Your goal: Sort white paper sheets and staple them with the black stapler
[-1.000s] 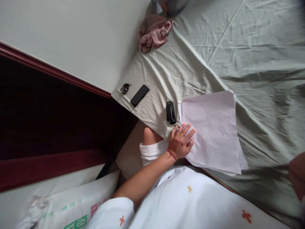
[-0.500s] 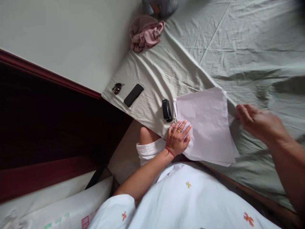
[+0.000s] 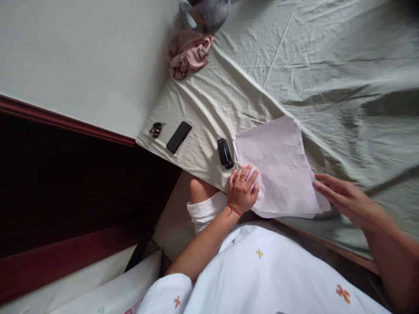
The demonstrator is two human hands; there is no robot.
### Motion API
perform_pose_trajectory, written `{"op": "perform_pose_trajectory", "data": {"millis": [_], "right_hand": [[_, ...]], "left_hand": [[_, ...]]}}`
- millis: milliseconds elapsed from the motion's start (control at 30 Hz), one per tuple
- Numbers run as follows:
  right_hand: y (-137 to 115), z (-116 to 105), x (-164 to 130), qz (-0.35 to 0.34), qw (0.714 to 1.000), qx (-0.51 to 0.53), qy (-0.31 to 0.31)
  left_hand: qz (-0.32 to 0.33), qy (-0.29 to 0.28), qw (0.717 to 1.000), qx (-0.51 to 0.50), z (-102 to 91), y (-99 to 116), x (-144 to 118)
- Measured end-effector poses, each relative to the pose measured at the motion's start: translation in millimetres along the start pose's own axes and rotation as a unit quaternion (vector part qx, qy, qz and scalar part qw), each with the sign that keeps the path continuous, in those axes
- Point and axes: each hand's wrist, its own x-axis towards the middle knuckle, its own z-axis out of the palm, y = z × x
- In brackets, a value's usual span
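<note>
A stack of white paper sheets lies on the pale green bedsheet near the bed's edge. My left hand, with a gold ring and a red wrist thread, rests flat on the stack's near left corner, fingers spread. My right hand has its fingers extended, the fingertips touching the stack's right edge. A black stapler lies just left of the papers, a little beyond my left hand.
A black phone and a small bunch of keys lie near the bed's left corner. A crumpled pink cloth sits by the white wall. My knee and white garment are below the bed's edge.
My right hand came in from the right, lowered and reached the papers' right edge. My left hand stayed pressed on the stack. The view shifted slightly.
</note>
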Motion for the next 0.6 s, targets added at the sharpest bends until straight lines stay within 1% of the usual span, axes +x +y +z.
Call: {"op": "perform_pose_trajectory", "data": {"millis": [33, 67, 100, 133, 200, 300, 367, 400, 433, 467, 500, 533, 567, 600], "right_hand": [[0.9, 3.0, -7.9, 0.041, 0.996, 0.059, -0.043], [1.2, 6.9, -15.6, 0.064, 0.991, 0.103, -0.064], [1.2, 11.6, -23.0, 0.069, 0.982, 0.147, -0.101], [1.1, 17.1, -29.7, 0.067, 0.975, 0.173, -0.119], [1.2, 29.3, -40.5, 0.057, 0.979, 0.178, -0.084], [2.6, 43.7, -48.2, 0.02, 0.994, 0.107, -0.01], [2.2, 45.3, -48.2, -0.011, 0.997, 0.066, 0.03], [0.9, 42.8, -47.2, -0.026, 0.997, 0.051, 0.052], [-1.2, 38.2, -45.9, -0.037, 0.996, 0.036, 0.075], [-3.9, 31.9, -44.6, -0.047, 0.993, 0.014, 0.105], [-7.0, 24.5, -43.4, -0.05, 0.99, -0.021, 0.134], [-10.2, 16.7, -42.4, -0.045, 0.986, -0.058, 0.152], [-13.3, 9.2, -41.5, -0.049, 0.981, -0.084, 0.167], [-15.9, 2.6, -40.8, -0.046, 0.978, -0.104, 0.177]], "left_hand": [[0.0, 0.002, 1.0, 0.001, -0.2, -0.1, 0.0], [0.001, 0.006, 1.0, 0.002, -0.2, -0.2, -0.1], [0.003, 0.012, 1.0, 0.002, -0.2, -0.4, -0.3], [0.004, 0.019, 1.0, 0.001, 0.1, -0.5, -0.5], [0.002, 0.034, 0.999, -0.006, 1.7, -0.6, -1.2], [-0.012, 0.047, 0.999, -0.025, 5.9, -1.0, -1.9], [-0.015, 0.062, 0.997, -0.053, 5.3, -2.6, -1.5], [-0.014, 0.073, 0.994, -0.078, 1.7, -4.1, -0.7], [-0.015, 0.089, 0.99, -0.109, -5.2, -6.3, 0.5], [-0.015, 0.105, 0.983, -0.15, -16.1, -9.0, 2.2], [-0.033, 0.121, 0.974, -0.19, -31.5, -12.2, 4.4], [-0.054, 0.145, 0.962, -0.226, -51.1, -15.7, 6.9], [-0.061, 0.172, 0.95, -0.251, -74.2, -19.2, 9.5], [-0.058, 0.213, 0.938, -0.267, -99.4, -22.5, 12.0]]}}
